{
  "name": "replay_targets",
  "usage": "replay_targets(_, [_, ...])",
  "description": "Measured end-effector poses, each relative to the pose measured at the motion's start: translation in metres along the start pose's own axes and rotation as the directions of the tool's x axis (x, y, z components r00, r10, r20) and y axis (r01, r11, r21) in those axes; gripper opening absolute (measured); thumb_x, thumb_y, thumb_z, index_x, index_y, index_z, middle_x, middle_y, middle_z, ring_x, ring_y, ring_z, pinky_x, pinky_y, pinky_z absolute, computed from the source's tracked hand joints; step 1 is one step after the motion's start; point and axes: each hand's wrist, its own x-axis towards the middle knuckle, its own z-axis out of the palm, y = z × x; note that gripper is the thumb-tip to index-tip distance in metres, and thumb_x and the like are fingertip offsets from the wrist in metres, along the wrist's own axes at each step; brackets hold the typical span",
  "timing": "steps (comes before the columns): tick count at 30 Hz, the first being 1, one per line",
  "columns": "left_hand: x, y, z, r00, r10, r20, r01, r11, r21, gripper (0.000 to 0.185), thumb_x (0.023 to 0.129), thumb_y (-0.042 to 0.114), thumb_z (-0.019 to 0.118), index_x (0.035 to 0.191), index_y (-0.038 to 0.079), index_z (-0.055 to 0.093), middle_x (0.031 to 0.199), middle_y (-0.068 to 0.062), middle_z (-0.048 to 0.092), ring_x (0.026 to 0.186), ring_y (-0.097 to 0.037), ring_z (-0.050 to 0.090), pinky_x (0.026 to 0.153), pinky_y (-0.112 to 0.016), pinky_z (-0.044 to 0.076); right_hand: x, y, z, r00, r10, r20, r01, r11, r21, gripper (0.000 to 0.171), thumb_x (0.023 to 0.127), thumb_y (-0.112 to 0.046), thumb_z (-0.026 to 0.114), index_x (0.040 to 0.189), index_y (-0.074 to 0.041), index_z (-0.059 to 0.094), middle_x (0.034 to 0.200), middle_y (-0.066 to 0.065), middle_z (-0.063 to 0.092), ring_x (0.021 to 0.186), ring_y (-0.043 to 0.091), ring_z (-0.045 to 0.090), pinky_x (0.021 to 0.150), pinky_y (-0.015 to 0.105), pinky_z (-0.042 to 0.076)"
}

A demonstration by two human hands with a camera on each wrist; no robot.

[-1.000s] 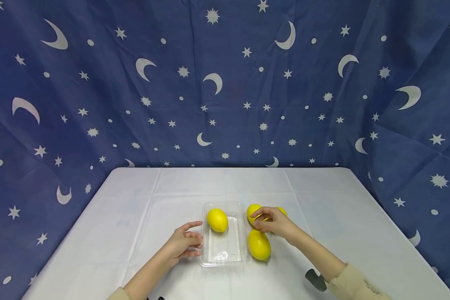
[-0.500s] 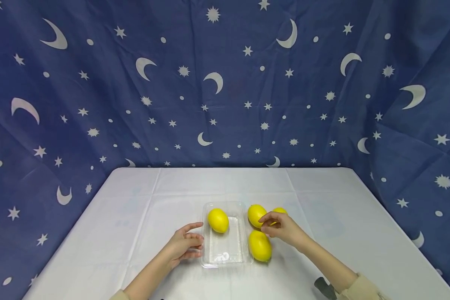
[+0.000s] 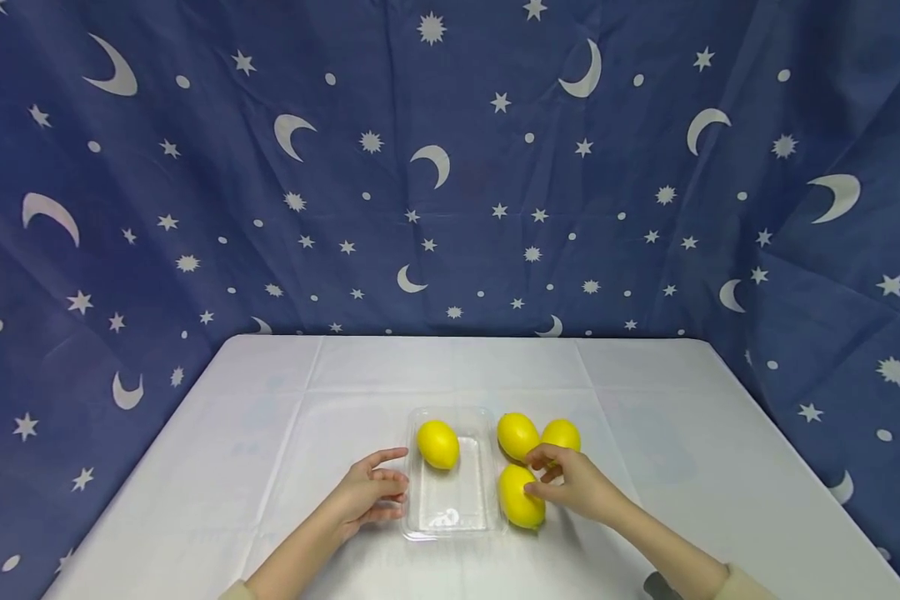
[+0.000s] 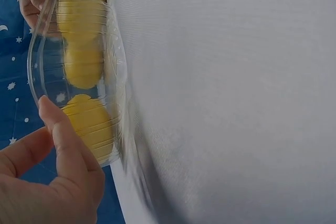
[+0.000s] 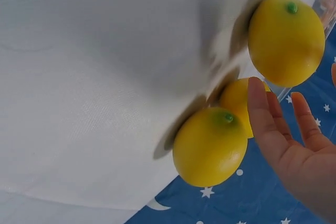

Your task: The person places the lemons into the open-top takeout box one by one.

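Right hand [image 3: 573,486] touches the nearest lemon [image 3: 520,497] on the desk [image 3: 270,433], grip loosely spread, just beside the clear tray [image 3: 450,517]. Left hand [image 3: 366,493] rests against the tray's left rim, fingers relaxed; one lemon [image 3: 438,443] lies inside.

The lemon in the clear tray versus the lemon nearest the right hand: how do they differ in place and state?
The lemon in the tray lies inside the clear plastic tray, at its far end; the near lemon lies on the white tablecloth beside the tray. No hand touches the first; the right hand has fingertips at the second. The left hand rests against the tray's edge. Both are yellow and whole.
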Motion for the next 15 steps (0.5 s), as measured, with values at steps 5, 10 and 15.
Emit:
replay_targets(5, [-0.001,0.000,-0.001,1.000,0.000,-0.001,0.000,1.000,0.002,0.056,0.088,0.000,0.058,0.140,0.003,0.036,0.091,-0.003,0.061,0.073,-0.011,0.059,0.068,-0.025,0.060,0.002,-0.002,0.003,1.000,-0.002,0.003,0.002,1.000,-0.005,0.038,0.082,-0.019,0.072,0.109,0.005,0.060,0.107,0.017,0.061,0.084,0.020,0.060,0.069,0.018,0.054])
replay_targets(10, [0.000,0.001,-0.002,1.000,0.004,-0.005,-0.004,1.000,0.002,0.057,0.088,0.000,0.058,0.140,0.003,0.036,0.091,-0.003,0.061,0.073,-0.010,0.059,0.066,-0.025,0.060,0.007,-0.005,0.008,1.000,0.002,0.025,-0.001,0.999,-0.034,0.038,0.081,-0.020,0.073,0.109,0.002,0.060,0.107,0.014,0.063,0.085,0.019,0.058,0.067,0.019,0.053])
replay_targets(15, [0.001,0.001,-0.002,1.000,0.010,0.010,-0.010,1.000,0.005,0.058,0.086,0.001,0.059,0.140,0.003,0.036,0.089,-0.002,0.060,0.072,-0.010,0.059,0.064,-0.023,0.059,0.010,-0.008,0.012,0.998,0.008,0.064,-0.002,0.997,-0.079,0.041,0.077,-0.018,0.077,0.109,-0.001,0.057,0.105,0.008,0.062,0.093,0.021,0.056,0.073,0.028,0.055])
